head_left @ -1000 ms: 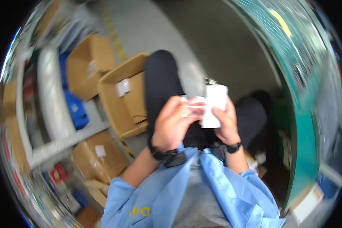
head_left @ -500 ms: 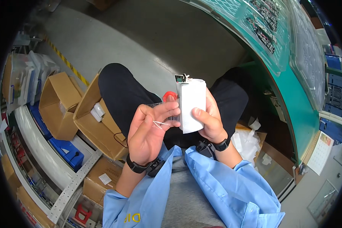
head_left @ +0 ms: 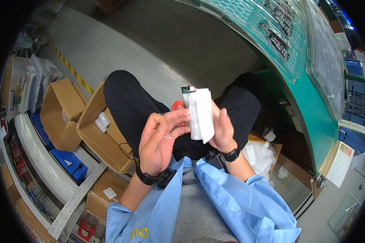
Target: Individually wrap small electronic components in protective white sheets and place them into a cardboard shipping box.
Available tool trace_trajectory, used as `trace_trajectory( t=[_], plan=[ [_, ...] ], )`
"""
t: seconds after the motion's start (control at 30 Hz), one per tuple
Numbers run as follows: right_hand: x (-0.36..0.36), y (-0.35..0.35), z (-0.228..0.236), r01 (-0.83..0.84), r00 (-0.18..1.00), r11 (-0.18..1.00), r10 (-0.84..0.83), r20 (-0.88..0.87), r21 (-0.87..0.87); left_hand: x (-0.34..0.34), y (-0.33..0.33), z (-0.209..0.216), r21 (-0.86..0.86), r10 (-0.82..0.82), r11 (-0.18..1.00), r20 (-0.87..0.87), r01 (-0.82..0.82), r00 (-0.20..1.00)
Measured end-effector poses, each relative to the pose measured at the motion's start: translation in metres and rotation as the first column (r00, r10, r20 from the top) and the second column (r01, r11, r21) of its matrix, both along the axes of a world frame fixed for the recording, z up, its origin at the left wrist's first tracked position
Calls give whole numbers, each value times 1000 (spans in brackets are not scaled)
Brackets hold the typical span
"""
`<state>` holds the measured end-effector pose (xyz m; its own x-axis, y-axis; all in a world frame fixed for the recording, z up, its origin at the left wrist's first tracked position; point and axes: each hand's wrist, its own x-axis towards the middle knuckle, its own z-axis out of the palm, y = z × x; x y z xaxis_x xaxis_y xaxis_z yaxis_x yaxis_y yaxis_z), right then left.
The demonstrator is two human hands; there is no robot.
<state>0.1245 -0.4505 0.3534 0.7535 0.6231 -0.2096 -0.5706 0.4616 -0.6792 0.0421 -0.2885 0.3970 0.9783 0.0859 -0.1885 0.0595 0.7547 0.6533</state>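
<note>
A bundle wrapped in white sheet material (head_left: 200, 115) is held upright over my lap, with the end of a dark green circuit board (head_left: 185, 89) poking out of its top. My right hand (head_left: 224, 131) supports it from behind and the right; its thumb stands off the wrap. My left hand (head_left: 156, 137) has thumb and forefinger pinched on a thin piece of clear film (head_left: 173, 128), and its other fingertips reach the bundle's left side. Behind those fingers shows part of a red object (head_left: 177, 105), mostly hidden, so its kind is unclear.
Open cardboard boxes (head_left: 63, 115) stand at my left, one with white rolls (head_left: 102, 121) in it. A green bench (head_left: 300, 101) at right bears a clear tray of circuit boards (head_left: 278, 38). White scraps (head_left: 258, 158) fill a box below it.
The bundle has shifted slightly left and turned, and a loose flap of its wrap now shows at the lower right. My right thumb has lifted off its face.
</note>
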Motion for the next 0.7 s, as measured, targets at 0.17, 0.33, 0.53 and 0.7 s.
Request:
trace_trajectory(
  t=[0.17, 0.33, 0.53, 0.7],
  plan=[
    [-11, 7, 13, 181, 833, 823, 163, 529, -539, -2, -4, -5, 127, 103, 987, -60, -95, 993],
    [-6, 7, 10, 159, 844, 847, 150, 515, -507, -3, -8, -5, 170, 130, 979, -110, -110, 985],
    [-5, 2, 8, 97, 995, 991, -95, 27, -88, -2, -7, -9, 145, 104, 985, -95, -89, 990],
    [-4, 4, 17, 106, 982, 978, -75, -173, 181, -2, -13, -13, 537, 145, 838, -54, -94, 988]
  ],
)
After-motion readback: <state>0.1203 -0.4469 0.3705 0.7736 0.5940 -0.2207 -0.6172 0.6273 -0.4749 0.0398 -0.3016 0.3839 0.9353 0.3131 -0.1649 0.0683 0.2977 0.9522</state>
